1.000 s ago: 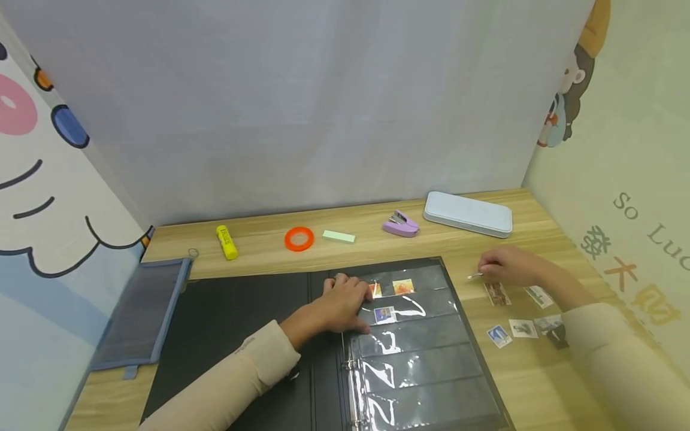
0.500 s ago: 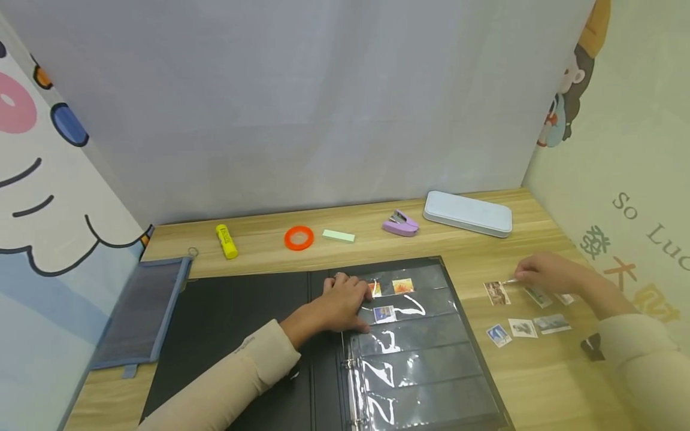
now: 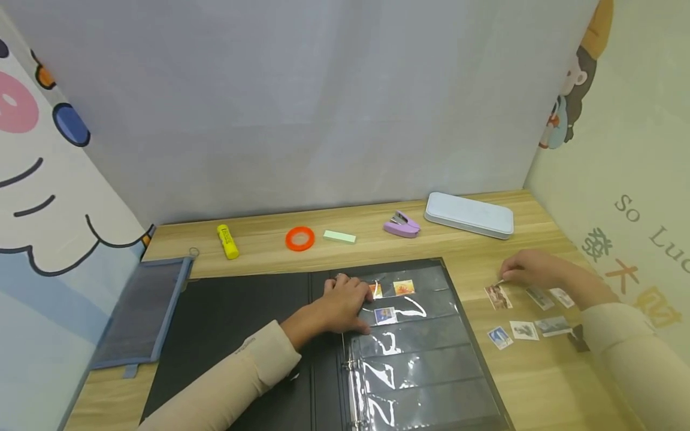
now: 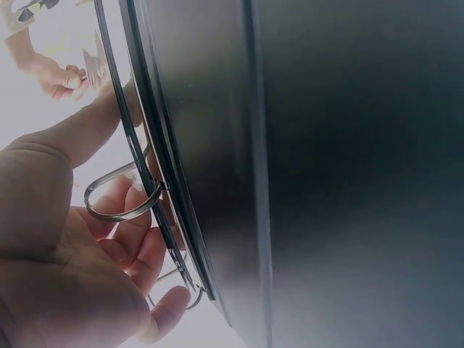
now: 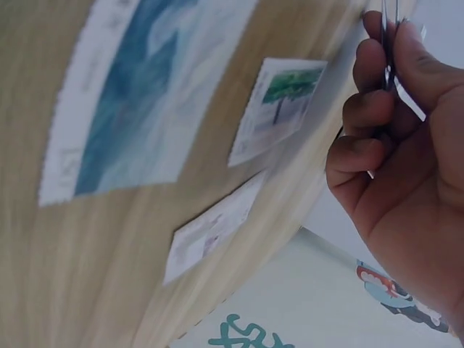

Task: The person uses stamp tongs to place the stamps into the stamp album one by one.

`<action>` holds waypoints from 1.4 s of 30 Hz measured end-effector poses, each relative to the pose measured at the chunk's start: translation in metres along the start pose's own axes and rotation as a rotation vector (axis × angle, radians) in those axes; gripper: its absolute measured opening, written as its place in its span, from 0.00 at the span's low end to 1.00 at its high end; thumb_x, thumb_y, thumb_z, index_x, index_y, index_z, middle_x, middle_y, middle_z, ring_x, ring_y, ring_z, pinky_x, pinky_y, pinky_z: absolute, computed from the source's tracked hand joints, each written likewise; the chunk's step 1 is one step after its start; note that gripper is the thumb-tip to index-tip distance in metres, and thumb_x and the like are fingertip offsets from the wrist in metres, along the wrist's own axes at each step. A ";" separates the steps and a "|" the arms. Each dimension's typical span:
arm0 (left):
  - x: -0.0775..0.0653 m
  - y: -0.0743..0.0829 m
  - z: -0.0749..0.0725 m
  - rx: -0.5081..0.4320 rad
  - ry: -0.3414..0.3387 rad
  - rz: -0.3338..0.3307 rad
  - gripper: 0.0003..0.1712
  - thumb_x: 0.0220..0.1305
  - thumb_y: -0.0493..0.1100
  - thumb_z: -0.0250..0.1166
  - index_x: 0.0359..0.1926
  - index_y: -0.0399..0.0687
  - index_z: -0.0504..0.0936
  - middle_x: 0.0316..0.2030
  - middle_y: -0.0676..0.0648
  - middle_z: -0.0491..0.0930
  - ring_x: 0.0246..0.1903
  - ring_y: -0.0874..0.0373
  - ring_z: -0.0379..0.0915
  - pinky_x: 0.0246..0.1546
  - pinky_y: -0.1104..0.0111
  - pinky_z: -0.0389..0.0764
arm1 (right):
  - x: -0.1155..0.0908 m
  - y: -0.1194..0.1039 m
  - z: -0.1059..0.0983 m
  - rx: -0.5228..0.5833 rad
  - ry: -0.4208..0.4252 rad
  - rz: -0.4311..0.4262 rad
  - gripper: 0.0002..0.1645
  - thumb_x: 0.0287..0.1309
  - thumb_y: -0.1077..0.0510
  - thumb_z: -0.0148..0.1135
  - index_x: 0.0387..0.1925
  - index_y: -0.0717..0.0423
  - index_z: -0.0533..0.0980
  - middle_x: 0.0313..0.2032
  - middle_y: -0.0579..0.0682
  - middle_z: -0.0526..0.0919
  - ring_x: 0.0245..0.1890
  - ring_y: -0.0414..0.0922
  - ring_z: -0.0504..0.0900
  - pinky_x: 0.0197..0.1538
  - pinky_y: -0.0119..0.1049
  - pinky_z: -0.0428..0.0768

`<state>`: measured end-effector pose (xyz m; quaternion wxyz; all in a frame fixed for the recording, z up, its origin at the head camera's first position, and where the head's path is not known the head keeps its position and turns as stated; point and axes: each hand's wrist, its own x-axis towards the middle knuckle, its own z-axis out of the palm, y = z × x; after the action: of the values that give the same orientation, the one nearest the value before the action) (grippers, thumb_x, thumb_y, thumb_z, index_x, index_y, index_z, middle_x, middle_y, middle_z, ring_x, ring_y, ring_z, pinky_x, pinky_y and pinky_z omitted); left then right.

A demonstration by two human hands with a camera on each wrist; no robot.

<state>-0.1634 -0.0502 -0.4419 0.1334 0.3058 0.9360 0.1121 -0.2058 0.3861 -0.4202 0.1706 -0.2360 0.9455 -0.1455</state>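
In the head view my right hand [image 3: 541, 272] pinches metal tweezers [image 5: 389, 61], seen clearly in the right wrist view. Their tip is right at the upper edge of a brown stamp [image 3: 498, 297] on the table. My left hand [image 3: 344, 304] rests on the inner edge of a clear pocket page [image 3: 426, 362] in an open black stamp album [image 3: 242, 323]. Its fingers lie beside the metal binder rings [image 4: 119, 216] in the left wrist view. Orange stamps [image 3: 403, 288] and a blue stamp [image 3: 385, 315] sit in the upper pockets.
Several loose stamps [image 3: 524, 330] lie right of the album, near a small dark piece [image 3: 578, 339]. Along the back stand a glue stick [image 3: 227, 242], orange tape [image 3: 299, 239], a pale green strip [image 3: 339, 237], a purple stapler [image 3: 402, 224] and a pale case [image 3: 469, 215]. A mesh pouch [image 3: 141, 314] lies left.
My right hand moved right over the loose stamps, then back left, bringing the tweezers' tip to the brown stamp. My left hand has stayed in place on the page.
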 end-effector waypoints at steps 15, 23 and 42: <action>-0.001 0.001 -0.001 0.016 0.001 0.003 0.33 0.45 0.61 0.74 0.50 0.55 0.74 0.50 0.51 0.74 0.53 0.51 0.62 0.52 0.52 0.60 | 0.023 -0.022 -0.006 0.048 0.154 -0.138 0.11 0.64 0.61 0.55 0.25 0.54 0.76 0.18 0.38 0.67 0.19 0.29 0.60 0.28 0.29 0.64; 0.001 0.002 -0.001 0.012 -0.006 0.009 0.33 0.45 0.60 0.74 0.50 0.55 0.74 0.50 0.51 0.74 0.53 0.51 0.61 0.53 0.51 0.60 | 0.046 -0.046 -0.010 0.029 0.185 -0.132 0.10 0.66 0.59 0.55 0.29 0.55 0.78 0.21 0.46 0.74 0.21 0.32 0.63 0.30 0.30 0.67; 0.000 0.002 -0.002 0.017 -0.010 0.001 0.32 0.45 0.60 0.74 0.49 0.55 0.74 0.48 0.52 0.74 0.52 0.51 0.62 0.53 0.51 0.60 | 0.104 -0.103 0.016 0.054 0.180 -0.213 0.09 0.62 0.59 0.59 0.26 0.54 0.78 0.20 0.39 0.73 0.24 0.34 0.68 0.33 0.31 0.69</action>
<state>-0.1625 -0.0488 -0.4388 0.1353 0.3081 0.9361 0.1025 -0.2447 0.2444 -0.4245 0.0747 -0.3163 0.9224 -0.2089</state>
